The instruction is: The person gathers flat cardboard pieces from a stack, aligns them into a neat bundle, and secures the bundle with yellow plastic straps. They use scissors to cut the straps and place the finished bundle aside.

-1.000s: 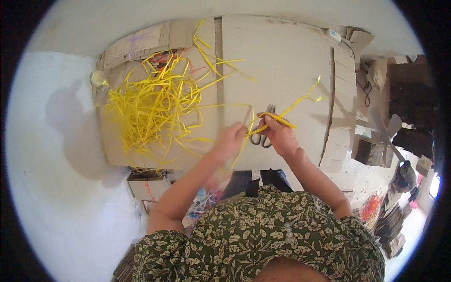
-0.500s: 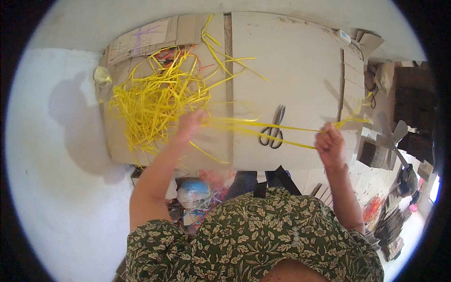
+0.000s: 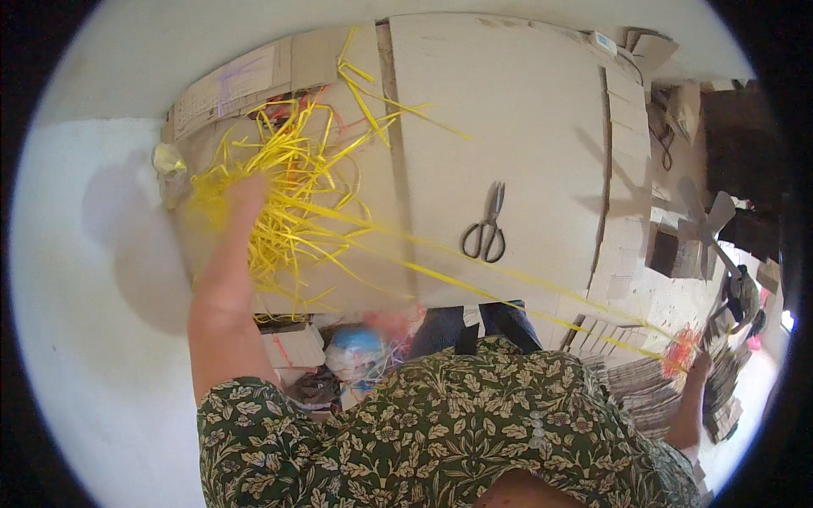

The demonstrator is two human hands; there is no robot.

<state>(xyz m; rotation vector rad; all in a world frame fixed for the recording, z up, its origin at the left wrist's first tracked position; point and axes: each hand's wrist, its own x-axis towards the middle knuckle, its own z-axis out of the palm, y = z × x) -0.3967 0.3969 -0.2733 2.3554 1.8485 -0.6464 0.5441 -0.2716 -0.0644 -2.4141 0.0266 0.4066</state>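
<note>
A tangled heap of narrow yellow plastic straps (image 3: 292,212) covers the left part of the cardboard-topped table. My left hand (image 3: 246,196) is in the heap's left side, smeared by motion, with its fingers hidden. My right hand (image 3: 701,366) is far out to the right, beyond the table's near edge, with its fingers closed on yellow straps. From there two long straps (image 3: 483,289) stretch across the table to the heap. Black-handled scissors (image 3: 485,233) lie on the table's right half, near the taut straps, and neither hand touches them.
Flat cardboard with a paper sheet (image 3: 227,89) lies at the far left. A small white device (image 3: 604,42) sits at the far right corner. Stacked cardboard pieces (image 3: 639,385) and a fan (image 3: 710,222) stand to the right. Bagged items (image 3: 354,351) are below the near edge.
My right hand has swung out right and toward me, drawing the straps longer. My left hand has moved left into the heap. The scissors stay on the table.
</note>
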